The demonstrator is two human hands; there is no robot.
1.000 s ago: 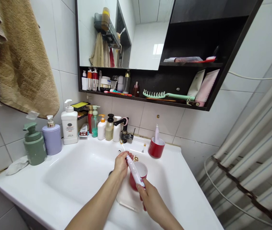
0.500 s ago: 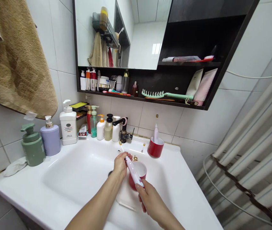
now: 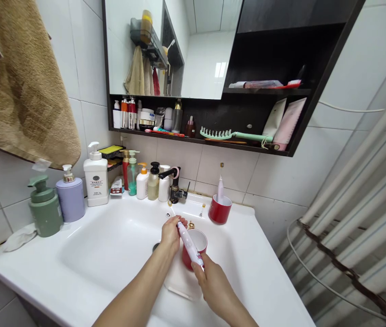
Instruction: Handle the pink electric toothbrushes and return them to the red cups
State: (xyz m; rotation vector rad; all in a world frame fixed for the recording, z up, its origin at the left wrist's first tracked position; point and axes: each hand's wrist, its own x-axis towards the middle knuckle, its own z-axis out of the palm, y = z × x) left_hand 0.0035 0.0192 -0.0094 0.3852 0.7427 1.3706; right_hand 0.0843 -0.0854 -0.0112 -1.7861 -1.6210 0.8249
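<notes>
Over the white sink (image 3: 111, 245), both my hands hold a white and pink electric toothbrush (image 3: 189, 243) that slants up to the left. My right hand (image 3: 213, 286) grips its lower handle. The fingers of my left hand (image 3: 170, 234) pinch the top end by the brush head. Just behind the toothbrush stands a red cup (image 3: 197, 245) inside the basin. A second red cup (image 3: 219, 210) with another toothbrush upright in it sits on the rim near the wall.
A black tap (image 3: 174, 181) stands behind my hands. Pump bottles (image 3: 95, 175) line the back left of the sink. A brown towel (image 3: 26, 81) hangs at left. The dark shelf (image 3: 213, 136) above carries a green comb and small bottles. Pipes run at right.
The view has shifted slightly; my hands and the toothbrush stay almost where they were, with my right hand a little lower on the handle.
</notes>
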